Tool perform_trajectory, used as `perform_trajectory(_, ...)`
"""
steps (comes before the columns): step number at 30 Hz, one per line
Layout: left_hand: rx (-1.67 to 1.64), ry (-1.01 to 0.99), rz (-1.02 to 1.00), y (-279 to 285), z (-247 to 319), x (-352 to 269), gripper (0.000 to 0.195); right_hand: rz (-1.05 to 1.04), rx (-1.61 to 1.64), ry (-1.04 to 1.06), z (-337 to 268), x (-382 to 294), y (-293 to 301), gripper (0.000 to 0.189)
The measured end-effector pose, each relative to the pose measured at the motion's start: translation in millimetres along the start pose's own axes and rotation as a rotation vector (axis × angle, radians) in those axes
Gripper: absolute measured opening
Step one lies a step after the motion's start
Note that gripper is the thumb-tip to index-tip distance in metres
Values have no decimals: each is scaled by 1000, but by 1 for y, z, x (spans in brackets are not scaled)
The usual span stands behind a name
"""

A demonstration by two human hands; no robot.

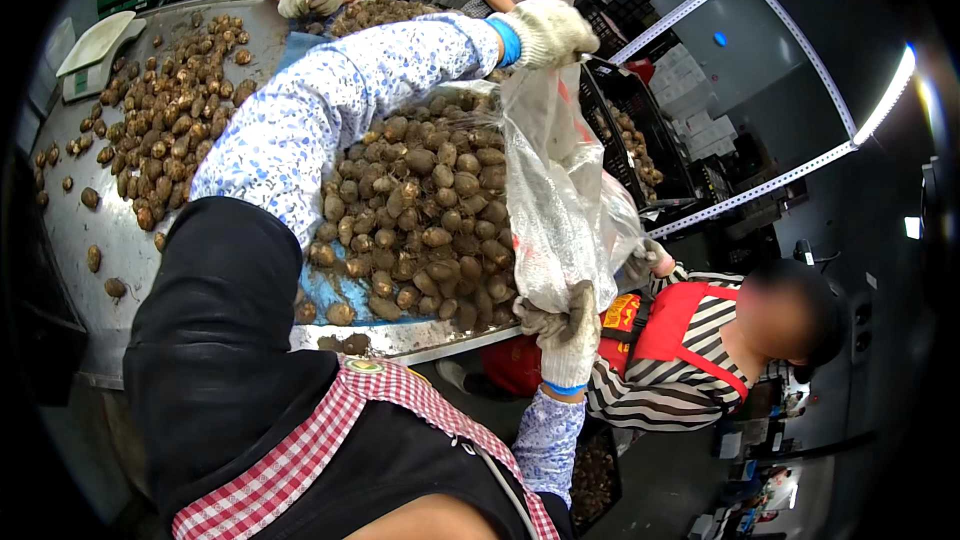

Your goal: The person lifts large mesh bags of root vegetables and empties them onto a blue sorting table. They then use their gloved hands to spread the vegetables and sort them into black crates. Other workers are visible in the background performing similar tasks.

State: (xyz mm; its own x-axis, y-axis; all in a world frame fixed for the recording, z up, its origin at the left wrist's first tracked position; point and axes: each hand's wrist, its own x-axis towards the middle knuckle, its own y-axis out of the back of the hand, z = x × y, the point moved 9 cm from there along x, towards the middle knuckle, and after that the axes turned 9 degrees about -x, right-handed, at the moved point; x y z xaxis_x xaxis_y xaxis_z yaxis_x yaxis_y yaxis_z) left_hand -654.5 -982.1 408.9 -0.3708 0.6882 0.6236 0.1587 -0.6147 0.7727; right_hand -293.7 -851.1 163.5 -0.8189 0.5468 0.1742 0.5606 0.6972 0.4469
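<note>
My left hand (551, 34), in a white knitted glove, grips the upper end of a translucent woven plastic sack (551, 187) with red marks. Lower down, my right hand (566, 337) wears a soiled glove of the same kind and holds the sack's near edge. The sack hangs stretched between both hands. Beside it, a large heap of small brown taro corms (427, 202) lies over blue sheeting (330, 292) on a metal table (112, 330). At the sack's far side, a co-worker's gloved hand (645, 255) seems to touch it.
A co-worker in a red apron (675, 322) stands close at right. Two more people work across the table, one with gloved hands (311, 1). Loose corms (180, 120) and a weighing scale (101, 52) occupy the left. Behind the sack stands a black crate (637, 150) of corms.
</note>
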Motion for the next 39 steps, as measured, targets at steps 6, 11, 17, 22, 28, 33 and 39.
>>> perform_trajectory(6, -179, -64, 443, 51, -11, -2, 23, 0, 144, 72, -43, 19, -14, 43)
perform_trajectory(11, -351, -168, 484, 113, 61, -10, 21, 178, -757, 593, -118, 16, 0, 74)
perform_trajectory(17, -731, -105, -47, 66, 138, -41, 20, -101, -47, 233, -114, 94, -15, 65)
perform_trajectory(22, -1038, 111, 71, 30, 151, -104, 23, -283, 659, 29, -115, 93, -66, 65)
perform_trajectory(28, -236, -441, 372, 15, 228, -208, 19, -128, 689, -166, -54, 82, -108, 59)
perform_trajectory(33, -716, -230, 436, 43, 192, -228, 37, 113, 788, -157, -15, 147, -65, 55)
perform_trajectory(39, -345, -55, -60, -34, 153, -342, 44, 154, 865, -190, -43, 130, -29, 51)
